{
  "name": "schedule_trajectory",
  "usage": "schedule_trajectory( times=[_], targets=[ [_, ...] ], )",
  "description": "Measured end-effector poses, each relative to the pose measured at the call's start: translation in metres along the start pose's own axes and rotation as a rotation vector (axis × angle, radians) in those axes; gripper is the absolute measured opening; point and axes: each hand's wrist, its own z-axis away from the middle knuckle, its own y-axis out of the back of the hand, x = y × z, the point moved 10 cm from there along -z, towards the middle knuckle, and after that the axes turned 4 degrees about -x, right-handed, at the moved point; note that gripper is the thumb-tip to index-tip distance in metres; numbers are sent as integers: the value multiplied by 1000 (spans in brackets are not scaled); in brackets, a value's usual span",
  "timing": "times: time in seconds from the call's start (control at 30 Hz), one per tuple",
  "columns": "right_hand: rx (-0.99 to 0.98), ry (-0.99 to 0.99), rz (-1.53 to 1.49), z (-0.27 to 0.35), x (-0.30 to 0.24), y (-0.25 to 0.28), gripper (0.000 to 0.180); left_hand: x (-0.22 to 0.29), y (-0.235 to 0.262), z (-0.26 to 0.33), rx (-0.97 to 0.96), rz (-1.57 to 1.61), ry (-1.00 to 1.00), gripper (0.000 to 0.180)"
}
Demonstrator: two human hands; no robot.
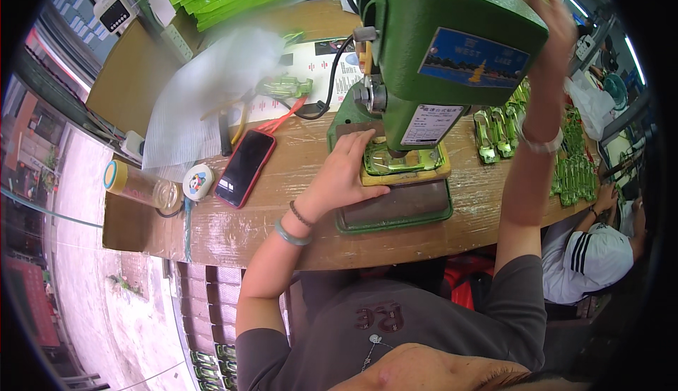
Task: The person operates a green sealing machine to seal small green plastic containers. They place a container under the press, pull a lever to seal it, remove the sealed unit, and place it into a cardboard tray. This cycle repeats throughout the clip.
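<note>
My left hand (pixel 345 172) grips the left end of a yellow block (pixel 402 178), its thumb along the near edge and its fingers at the far edge. A clear green plastic part (pixel 420 159) lies on that block, below the spindle of a green bench machine (pixel 399 66) that looks like a drill press. The block rests on the machine's brown-topped base (pixel 395 207). My right hand (pixel 547 10) is raised at the machine's upper right side, blurred and cut by the top edge; whether it holds something cannot be made out.
Several green parts (pixel 498 133) lie right of the machine, with more heaped (pixel 575 179) farther right. To the left are a red-cased phone (pixel 246 167), a round white case (pixel 198 182), a bottle (pixel 141 186) and white foam sheeting (pixel 205 87). Another person (pixel 600 257) sits at the right.
</note>
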Motion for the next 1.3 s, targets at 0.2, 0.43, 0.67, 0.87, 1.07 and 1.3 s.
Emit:
schedule_trajectory(
  times=[0.2, 0.43, 0.67, 0.87, 1.07, 1.3],
  targets=[
    [-18, 302, -119, 93, -72, 11, 32, 0, 0, 1, 2, 7, -3, 98],
    [12, 380, -165, 121, -73, 19, 29, 1, -2, -2, -6, 18, 7, 98],
    [68, 407, -86, 180, -61, 21, 30, -1, 4, 4, 9, -13, 10, 97],
    [-118, 249, -225, 103, -57, 10, 30, -2, 7, 1, -55, 22, 19, 89],
    [-84, 304, -230, 112, -61, 8, 31, -8, 18, 2, -67, 27, 42, 82],
    [-65, 310, -233, 120, -61, 11, 31, -9, 16, 0, -114, 29, 82, 83]
  ],
)
